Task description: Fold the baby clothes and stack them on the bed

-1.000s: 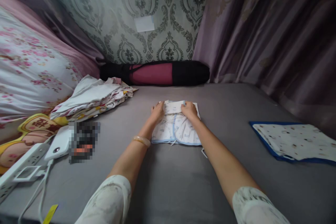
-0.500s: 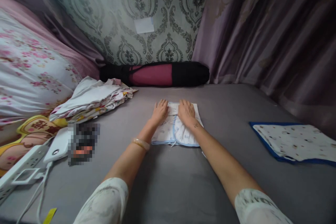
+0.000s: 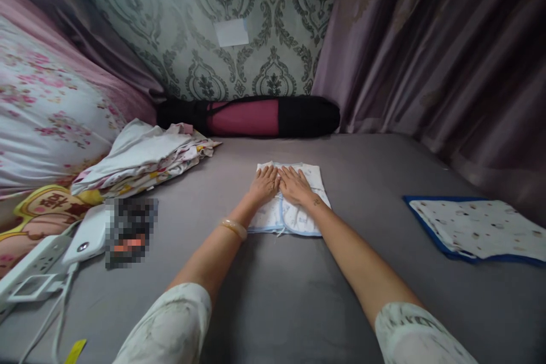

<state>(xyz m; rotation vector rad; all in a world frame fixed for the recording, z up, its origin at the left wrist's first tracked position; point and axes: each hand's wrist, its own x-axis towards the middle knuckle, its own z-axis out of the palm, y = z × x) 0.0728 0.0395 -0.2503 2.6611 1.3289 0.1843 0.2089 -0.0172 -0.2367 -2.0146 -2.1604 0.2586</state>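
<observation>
A small white garment with pale blue edging (image 3: 301,220) lies folded flat on the grey sheet (image 3: 273,290), a bit right of the middle. On its upper left part rests my left hand (image 3: 265,183), palm down with the fingers stretched out. My right hand (image 3: 295,185) lies flat beside it on the cloth, fingers extended. The two hands nearly meet at the garment's centre. Neither holds anything; the cloth under the palms is hidden.
A black and maroon roll (image 3: 245,117) lies along the wall. Piled clothes (image 3: 145,153), a white power bank (image 3: 87,234), a power strip (image 3: 36,259) and a blurred-out item (image 3: 131,232) are at left. Folded blue-edged cloth (image 3: 482,227) lies at right.
Both hands have moved inward, closer together on the garment, and now lie flatter. The garment's upper left corner has come into sight. The view has shifted slightly.
</observation>
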